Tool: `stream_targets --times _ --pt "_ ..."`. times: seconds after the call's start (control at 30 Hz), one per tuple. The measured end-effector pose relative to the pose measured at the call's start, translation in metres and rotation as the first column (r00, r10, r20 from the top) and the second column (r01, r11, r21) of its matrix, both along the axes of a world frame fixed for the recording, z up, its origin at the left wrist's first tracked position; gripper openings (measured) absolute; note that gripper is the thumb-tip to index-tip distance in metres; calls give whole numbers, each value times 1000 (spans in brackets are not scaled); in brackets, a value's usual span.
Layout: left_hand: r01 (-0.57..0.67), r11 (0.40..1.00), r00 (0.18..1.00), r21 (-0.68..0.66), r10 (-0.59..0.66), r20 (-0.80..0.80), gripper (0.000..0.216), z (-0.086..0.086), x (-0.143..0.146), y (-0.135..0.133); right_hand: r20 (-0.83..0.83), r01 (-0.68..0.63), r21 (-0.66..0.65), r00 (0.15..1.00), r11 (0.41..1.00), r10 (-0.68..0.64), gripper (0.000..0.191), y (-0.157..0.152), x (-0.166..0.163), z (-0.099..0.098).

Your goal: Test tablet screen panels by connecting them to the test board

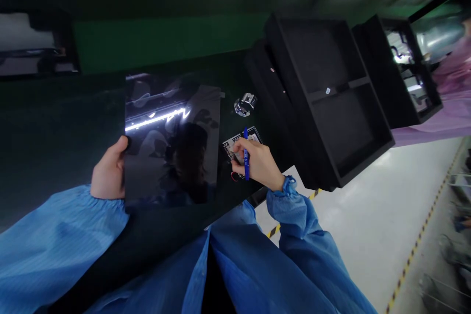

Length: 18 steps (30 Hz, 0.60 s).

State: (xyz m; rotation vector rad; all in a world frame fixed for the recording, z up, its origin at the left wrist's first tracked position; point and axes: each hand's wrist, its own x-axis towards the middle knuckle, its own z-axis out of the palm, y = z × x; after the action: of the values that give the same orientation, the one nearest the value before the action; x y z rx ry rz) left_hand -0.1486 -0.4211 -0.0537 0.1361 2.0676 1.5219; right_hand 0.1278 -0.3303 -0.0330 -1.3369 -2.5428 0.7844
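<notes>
My left hand (109,170) is closed on the left edge of a flat, dark, glossy panel (162,162), thumb on top and the other fingers out of sight beneath. Bright lamp light reflects across the panel. To its right, my right hand (259,162) holds a slim blue pen-like tool (246,157) with pale print. The fingertips of that hand are over a small electronic board (228,148), partly covering it; whether they touch it I cannot tell. A short red wire (234,176) shows at the board's lower edge. Beyond the board lies a small shiny metal part (247,103).
Stacked black trays (353,83) with a divider stand at the right. Another black tray (412,73) farther right holds shiny pieces. A dark tray with pale items (29,46) is at the far left. A person in a pink garment (452,88) is at the right edge.
</notes>
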Motion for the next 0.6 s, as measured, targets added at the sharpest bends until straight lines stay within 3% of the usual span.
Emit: stream_targets --times 0.1,0.23,0.3,0.43,0.6 --pt "-9 1000 1000 17 8 28 5 0 -1 0 144 21 35 989 999 -26 18 0 -10 6" --pt "-7 998 979 67 -7 205 8 2 0 1 282 4 97 959 995 -31 17 -2 -22 10" --pt "13 998 986 68 -24 168 7 1 0 1 312 -8 100 950 995 -24 18 -3 -24 10" --pt "48 998 997 45 -46 -58 9 -4 -2 -4 336 -56 95 942 994 21 17 0 -24 14" --pt "80 993 993 90 -88 82 23 -1 -1 -4 309 -153 5 940 988 144 15 5 -20 20"
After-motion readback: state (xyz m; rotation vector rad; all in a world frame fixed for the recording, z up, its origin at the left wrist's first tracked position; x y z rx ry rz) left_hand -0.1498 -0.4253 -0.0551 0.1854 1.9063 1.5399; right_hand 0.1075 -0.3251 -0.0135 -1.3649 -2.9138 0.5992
